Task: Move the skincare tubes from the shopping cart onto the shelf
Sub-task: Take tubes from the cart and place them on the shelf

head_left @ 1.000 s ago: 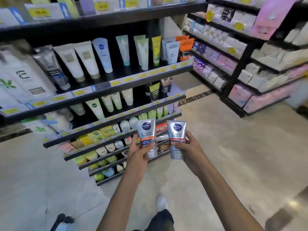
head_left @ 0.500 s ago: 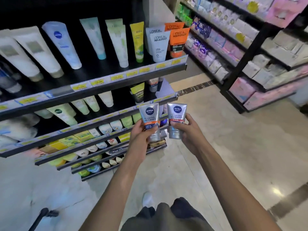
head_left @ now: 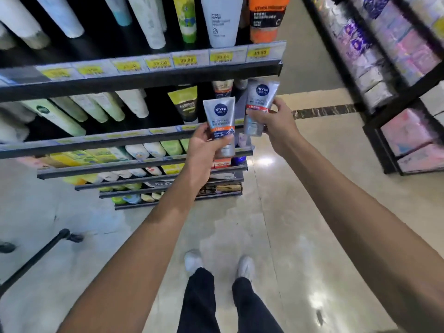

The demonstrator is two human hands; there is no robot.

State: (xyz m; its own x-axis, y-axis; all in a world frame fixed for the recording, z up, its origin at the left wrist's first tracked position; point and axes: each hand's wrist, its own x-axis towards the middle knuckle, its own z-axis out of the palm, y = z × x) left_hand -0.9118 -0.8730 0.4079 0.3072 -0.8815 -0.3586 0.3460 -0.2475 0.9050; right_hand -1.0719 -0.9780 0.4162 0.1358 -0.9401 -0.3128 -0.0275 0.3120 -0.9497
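Tubes, both silver Nivea Men: left hand [head_left: 204, 145] grips one [head_left: 219, 121], right hand [head_left: 276, 121] pinches the other [head_left: 260, 99] just above. Slide each cap-down into the shelf [head_left: 144, 138] gap ahead.

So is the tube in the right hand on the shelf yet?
Not yet. The right hand holds its silver tube in the air beside the shelf.

A glossy beige tiled floor [head_left: 300, 212] is seen, crossed by a dark marbled strip [head_left: 324, 109]; ceiling light is reflected on it. Black shelving [head_left: 144, 78] with yellow price tags [head_left: 187, 60] is set left, another black rack [head_left: 374, 131] right.
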